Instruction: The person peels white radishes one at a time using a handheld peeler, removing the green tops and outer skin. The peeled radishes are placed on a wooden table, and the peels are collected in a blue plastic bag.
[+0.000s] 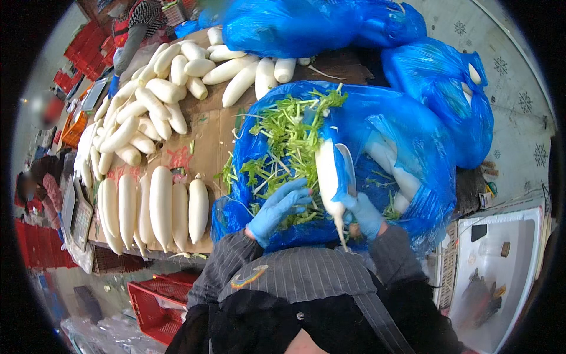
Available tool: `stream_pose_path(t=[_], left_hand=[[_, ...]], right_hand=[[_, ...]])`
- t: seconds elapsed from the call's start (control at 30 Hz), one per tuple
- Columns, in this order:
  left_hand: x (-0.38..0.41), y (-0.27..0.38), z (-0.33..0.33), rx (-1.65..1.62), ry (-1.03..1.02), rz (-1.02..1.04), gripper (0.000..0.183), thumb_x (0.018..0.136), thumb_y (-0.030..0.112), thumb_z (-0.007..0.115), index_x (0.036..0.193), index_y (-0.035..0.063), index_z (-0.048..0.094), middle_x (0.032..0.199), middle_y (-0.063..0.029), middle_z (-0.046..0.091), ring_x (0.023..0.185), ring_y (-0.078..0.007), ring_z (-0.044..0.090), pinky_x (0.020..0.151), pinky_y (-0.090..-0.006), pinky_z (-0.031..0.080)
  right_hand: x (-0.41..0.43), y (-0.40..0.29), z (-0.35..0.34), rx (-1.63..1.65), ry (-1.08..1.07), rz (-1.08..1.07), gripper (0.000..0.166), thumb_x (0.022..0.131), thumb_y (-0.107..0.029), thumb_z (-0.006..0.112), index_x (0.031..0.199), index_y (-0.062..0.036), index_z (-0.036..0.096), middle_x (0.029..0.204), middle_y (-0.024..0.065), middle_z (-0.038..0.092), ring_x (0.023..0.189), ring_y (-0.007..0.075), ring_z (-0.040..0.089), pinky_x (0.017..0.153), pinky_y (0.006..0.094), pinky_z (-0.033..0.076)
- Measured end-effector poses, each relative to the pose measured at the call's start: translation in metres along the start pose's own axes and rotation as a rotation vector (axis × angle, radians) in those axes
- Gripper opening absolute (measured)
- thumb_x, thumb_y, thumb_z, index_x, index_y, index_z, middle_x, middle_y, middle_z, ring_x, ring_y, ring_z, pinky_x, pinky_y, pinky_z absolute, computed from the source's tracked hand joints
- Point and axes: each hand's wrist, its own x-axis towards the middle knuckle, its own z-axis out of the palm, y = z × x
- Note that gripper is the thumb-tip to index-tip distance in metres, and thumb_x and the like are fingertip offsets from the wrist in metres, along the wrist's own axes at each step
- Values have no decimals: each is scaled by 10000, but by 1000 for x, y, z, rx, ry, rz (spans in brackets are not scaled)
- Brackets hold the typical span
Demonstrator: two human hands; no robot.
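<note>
A long white daikon radish [327, 177] stands out among the folds of an open blue plastic bag [411, 115], its thin root pointing towards me. Gloved in light blue, my right hand [366, 214] is at the radish's lower right side, fingertips on blue film; its grip is partly hidden. A narrow pale, blade-like thing [347, 166] lies just above it; I cannot tell whether the hand holds it. My left hand [279, 210], also gloved, is left of the radish with fingers apart, over cut radish greens [287, 137]. More radishes [393, 170] lie inside the bag.
Left on cardboard [212, 137] are a row of daikons [161, 208] and a heap of them [154, 101]. Full blue bags [292, 26] stand behind. Scales [82, 217] sit far left, red crates [157, 305] below, a white foam box [499, 265] right. Two people are at left.
</note>
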Motion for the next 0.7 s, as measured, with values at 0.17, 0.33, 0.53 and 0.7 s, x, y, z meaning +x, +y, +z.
stream_pose_path(t=[0.17, 0.33, 0.53, 0.7], left_hand=[[61, 20, -4, -500, -116, -176, 572, 960, 465, 485, 1330, 30, 458, 1191, -134, 610, 1009, -198, 621, 846, -347, 522], [42, 32, -16, -108, -24, -153, 718, 832, 343, 694, 1402, 60, 361, 1185, -79, 577, 972, -158, 592, 794, -302, 508], [-17, 62, -27, 231, -252, -41, 1044, 660, 277, 835, 1474, 30, 229, 1368, -117, 431, 1246, -214, 426, 1040, -371, 365], [-17, 58, -3, 222, -67, -41, 883, 713, 308, 808, 1401, 2, 347, 1302, -93, 505, 1192, -182, 482, 1015, -345, 389]], right_hand=[[-17, -12, 26, -174, -230, -250, 447, 814, -367, 749, 1082, -26, 643, 905, 20, 645, 841, 117, 583, 754, 270, 473], [-25, -55, 2, -165, -54, -282, 372, 914, -270, 635, 1216, -54, 615, 935, 25, 674, 657, 47, 556, 562, 225, 452], [6, -78, 20, -125, -82, -444, 590, 892, -273, 656, 1381, -32, 430, 1238, 67, 580, 877, 102, 594, 673, 261, 503], [31, -75, 58, -208, -64, -557, 462, 848, -237, 717, 1237, -36, 570, 1114, 101, 646, 922, 108, 623, 715, 263, 517]])
